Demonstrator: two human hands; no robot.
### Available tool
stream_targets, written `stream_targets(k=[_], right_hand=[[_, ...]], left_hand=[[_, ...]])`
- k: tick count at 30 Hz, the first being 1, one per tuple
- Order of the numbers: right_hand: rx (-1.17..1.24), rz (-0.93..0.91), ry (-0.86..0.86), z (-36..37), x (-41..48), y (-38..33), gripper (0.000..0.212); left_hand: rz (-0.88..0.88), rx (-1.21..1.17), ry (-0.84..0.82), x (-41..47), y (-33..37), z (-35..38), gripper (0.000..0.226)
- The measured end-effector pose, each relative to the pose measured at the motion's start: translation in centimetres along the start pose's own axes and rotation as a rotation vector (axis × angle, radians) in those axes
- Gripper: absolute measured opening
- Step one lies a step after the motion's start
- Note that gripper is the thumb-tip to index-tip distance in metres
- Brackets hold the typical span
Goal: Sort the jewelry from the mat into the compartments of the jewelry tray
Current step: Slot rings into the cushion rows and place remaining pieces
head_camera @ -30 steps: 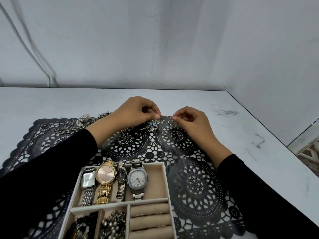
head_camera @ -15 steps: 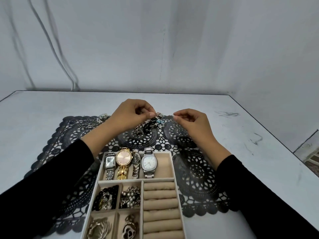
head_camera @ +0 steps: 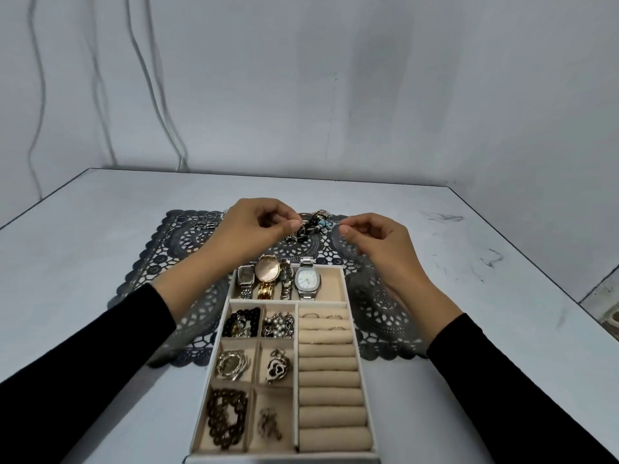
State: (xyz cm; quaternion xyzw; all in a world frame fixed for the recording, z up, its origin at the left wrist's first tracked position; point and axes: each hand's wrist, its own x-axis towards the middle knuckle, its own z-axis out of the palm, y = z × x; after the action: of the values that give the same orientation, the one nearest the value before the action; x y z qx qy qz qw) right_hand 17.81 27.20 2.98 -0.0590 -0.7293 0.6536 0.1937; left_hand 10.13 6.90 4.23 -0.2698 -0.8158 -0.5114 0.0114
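Observation:
My left hand (head_camera: 254,229) and my right hand (head_camera: 371,242) hover side by side over the far part of the black lace mat (head_camera: 378,306), both with fingertips pinched. The left pinches a small thin piece right at a tangled jewelry pile (head_camera: 315,222). The right seems to pinch a small ring; it is too small to be sure. The beige jewelry tray (head_camera: 284,458) lies nearest me. It holds several watches (head_camera: 278,279), filled small compartments (head_camera: 254,363) and ring rolls (head_camera: 330,380) with a few rings.
Loose rings and a chain (head_camera: 206,220) lie at the mat's far left corner. The white table (head_camera: 83,262) meets a wall behind, with cables (head_camera: 157,95) hanging on it. The table's right edge (head_camera: 569,279) drops off beside a gap.
My view has pulled back, so the whole tray shows. Both hands have lifted slightly off the mat and drawn a little apart, still pinched.

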Motion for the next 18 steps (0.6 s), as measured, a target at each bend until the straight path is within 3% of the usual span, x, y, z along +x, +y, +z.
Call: stream_targets(k=[18], right_hand=[[0.077, -0.085, -0.016, -0.2, -9.1, -1.5, 0.010]], left_hand=[[-0.020, -0.256, 0.026, -10.0, 2.9, 0.2, 0.012]])
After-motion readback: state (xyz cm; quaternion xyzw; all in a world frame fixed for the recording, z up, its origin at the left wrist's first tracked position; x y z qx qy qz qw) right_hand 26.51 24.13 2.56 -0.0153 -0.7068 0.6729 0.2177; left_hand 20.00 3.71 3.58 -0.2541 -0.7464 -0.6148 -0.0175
